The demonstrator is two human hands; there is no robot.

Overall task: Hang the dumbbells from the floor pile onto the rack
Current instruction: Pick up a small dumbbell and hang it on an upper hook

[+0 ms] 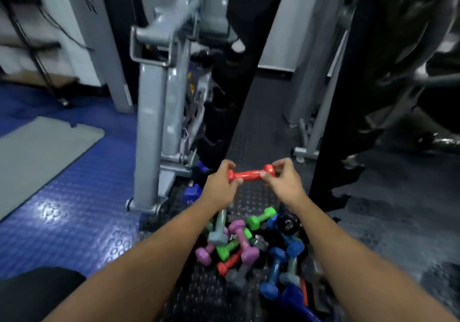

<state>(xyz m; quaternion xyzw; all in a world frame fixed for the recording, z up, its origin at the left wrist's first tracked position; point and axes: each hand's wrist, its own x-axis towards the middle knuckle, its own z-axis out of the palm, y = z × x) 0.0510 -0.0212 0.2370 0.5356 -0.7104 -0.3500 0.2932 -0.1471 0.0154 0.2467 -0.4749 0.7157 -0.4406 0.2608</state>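
Grey mat (pixel 37 157) far left. Left hand (pixel 220 187) and right hand (pixel 283 182) each pinch an end of the red dumbbell (pixel 251 175), lifted above the floor pile (pixel 249 244), facing the dark rack (pixel 214 112). Most dumbbells not yet hung; rack contents unclear.

Both forearms (pixel 154 254) are bare, with no sleeves in view. The hands (pixel 220 185) wear no gloves. Black clothing (pixel 37 289) shows at the lower left.
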